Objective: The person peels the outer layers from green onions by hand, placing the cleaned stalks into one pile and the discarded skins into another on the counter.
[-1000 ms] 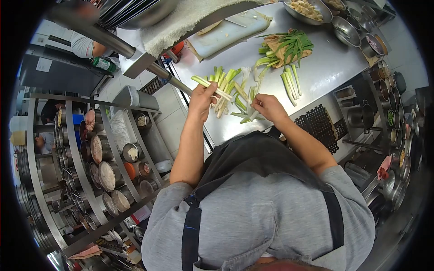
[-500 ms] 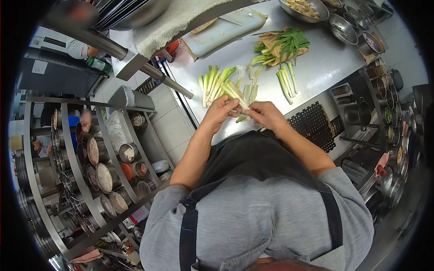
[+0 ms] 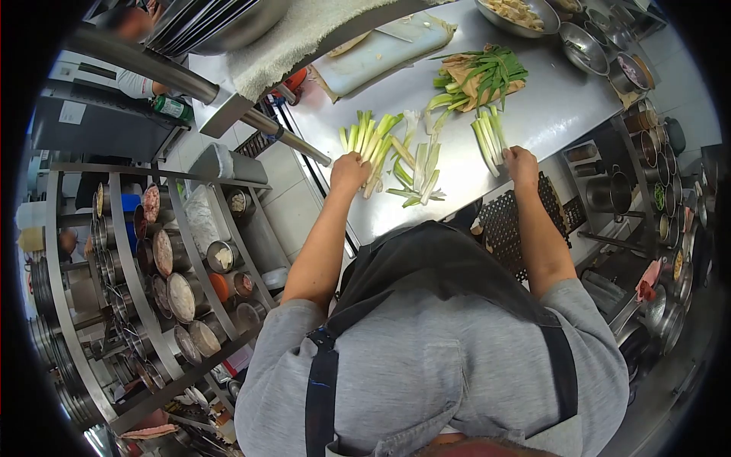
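Note:
On the steel table [image 3: 457, 179], my left hand [image 3: 350, 172] is closed at the lower left edge of a pile of pale green stalks [image 3: 370, 141]. Over on the right, my right hand [image 3: 521, 164] pinches at the lower end of a smaller group of stalks [image 3: 488, 141]; the fingertips partly hide what they grip. Between the hands lie loose leaves and peeled layers [image 3: 419, 179]. Behind them rests a leafy green bunch [image 3: 495, 72] wrapped in brown paper.
A white cutting board [image 3: 388, 57] with a knife lies at the back. Metal bowls [image 3: 582, 49] stand at the back right. A steel post [image 3: 285, 137] and shelf reach in from the left. Racks of pots [image 3: 183, 297] flank both sides. Another person's arm shows at upper left.
My hands have moved apart, from the middle to the left pile and the right group. The stalk they held together is no longer between them.

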`<action>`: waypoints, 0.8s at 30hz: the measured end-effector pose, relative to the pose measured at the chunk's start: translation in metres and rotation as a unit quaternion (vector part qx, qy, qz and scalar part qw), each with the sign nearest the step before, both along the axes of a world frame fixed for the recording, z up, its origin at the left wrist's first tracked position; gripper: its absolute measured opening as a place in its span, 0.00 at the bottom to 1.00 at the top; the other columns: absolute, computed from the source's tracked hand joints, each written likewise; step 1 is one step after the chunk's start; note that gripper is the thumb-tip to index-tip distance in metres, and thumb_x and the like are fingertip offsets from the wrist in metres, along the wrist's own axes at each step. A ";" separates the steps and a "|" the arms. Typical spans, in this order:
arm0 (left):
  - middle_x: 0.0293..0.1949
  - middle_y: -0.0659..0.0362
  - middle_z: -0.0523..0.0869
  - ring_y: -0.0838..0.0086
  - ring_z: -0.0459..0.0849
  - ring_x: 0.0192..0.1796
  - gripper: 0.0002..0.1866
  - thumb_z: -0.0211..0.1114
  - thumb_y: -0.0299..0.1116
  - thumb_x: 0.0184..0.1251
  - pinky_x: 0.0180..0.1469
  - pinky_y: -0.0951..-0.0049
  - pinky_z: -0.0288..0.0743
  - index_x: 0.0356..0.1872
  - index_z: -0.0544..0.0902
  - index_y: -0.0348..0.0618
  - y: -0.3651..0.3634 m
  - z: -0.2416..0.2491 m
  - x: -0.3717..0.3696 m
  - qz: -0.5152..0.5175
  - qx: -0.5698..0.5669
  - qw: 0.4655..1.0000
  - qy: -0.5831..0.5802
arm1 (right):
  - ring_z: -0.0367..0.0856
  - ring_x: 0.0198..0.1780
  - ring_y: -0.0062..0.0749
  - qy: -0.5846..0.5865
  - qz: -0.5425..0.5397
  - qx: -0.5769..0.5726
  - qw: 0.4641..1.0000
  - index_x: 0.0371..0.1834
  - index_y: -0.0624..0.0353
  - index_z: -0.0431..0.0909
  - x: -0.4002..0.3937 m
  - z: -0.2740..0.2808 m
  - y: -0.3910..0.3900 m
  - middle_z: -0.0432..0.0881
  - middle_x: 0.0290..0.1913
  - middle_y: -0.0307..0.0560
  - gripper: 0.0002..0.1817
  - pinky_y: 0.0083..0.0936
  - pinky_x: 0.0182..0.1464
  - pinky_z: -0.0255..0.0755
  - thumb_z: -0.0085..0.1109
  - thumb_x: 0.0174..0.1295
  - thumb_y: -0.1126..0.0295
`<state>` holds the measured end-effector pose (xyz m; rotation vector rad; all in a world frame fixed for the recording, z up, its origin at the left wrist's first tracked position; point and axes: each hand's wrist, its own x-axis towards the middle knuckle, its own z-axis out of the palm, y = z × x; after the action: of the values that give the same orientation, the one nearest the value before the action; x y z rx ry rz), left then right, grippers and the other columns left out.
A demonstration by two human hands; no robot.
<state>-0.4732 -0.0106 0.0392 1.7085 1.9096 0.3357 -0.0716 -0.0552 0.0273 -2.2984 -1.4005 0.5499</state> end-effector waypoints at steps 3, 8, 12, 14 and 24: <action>0.41 0.45 0.85 0.53 0.83 0.46 0.19 0.62 0.39 0.53 0.50 0.59 0.76 0.43 0.83 0.38 0.004 0.005 0.013 -0.017 -0.007 0.998 0.058 | 0.84 0.34 0.42 -0.106 0.034 0.083 0.990 0.40 0.63 0.82 -0.002 -0.004 0.002 0.83 0.35 0.55 0.15 0.32 0.41 0.76 0.61 0.59 0.61; 0.38 0.45 0.85 0.53 0.84 0.42 0.20 0.67 0.43 0.50 0.46 0.61 0.77 0.39 0.82 0.37 0.004 -0.005 0.010 -0.019 -0.057 0.997 0.042 | 0.82 0.37 0.48 -0.012 0.018 0.131 0.991 0.44 0.62 0.81 -0.020 0.003 -0.019 0.80 0.46 0.57 0.14 0.35 0.44 0.75 0.60 0.59 0.66; 0.31 0.53 0.85 0.67 0.83 0.33 0.19 0.68 0.42 0.52 0.39 0.70 0.76 0.37 0.81 0.35 0.003 -0.020 -0.004 0.012 -0.048 0.996 -0.072 | 0.81 0.41 0.49 -0.019 0.047 0.210 0.976 0.43 0.61 0.81 -0.036 0.010 -0.035 0.79 0.46 0.55 0.12 0.35 0.46 0.75 0.60 0.58 0.69; 0.29 0.60 0.82 0.77 0.78 0.28 0.15 0.67 0.37 0.57 0.32 0.77 0.72 0.37 0.80 0.35 -0.005 -0.008 -0.007 0.100 -0.080 0.954 -0.273 | 0.81 0.39 0.47 0.084 0.047 0.198 0.975 0.42 0.63 0.81 -0.050 0.029 -0.041 0.79 0.45 0.55 0.10 0.31 0.40 0.76 0.59 0.59 0.71; 0.33 0.65 0.80 0.83 0.75 0.32 0.11 0.66 0.32 0.63 0.34 0.82 0.67 0.42 0.78 0.40 -0.062 0.089 0.043 -0.098 -0.105 0.854 -0.500 | 0.80 0.29 0.21 0.407 0.199 0.137 0.881 0.45 0.66 0.79 -0.129 0.127 -0.005 0.83 0.33 0.43 0.14 0.17 0.30 0.71 0.59 0.63 0.67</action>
<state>-0.4301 -0.0721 0.1285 1.1752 0.9470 0.7273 -0.2007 -0.0606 0.1542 -1.2763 -1.3619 1.1801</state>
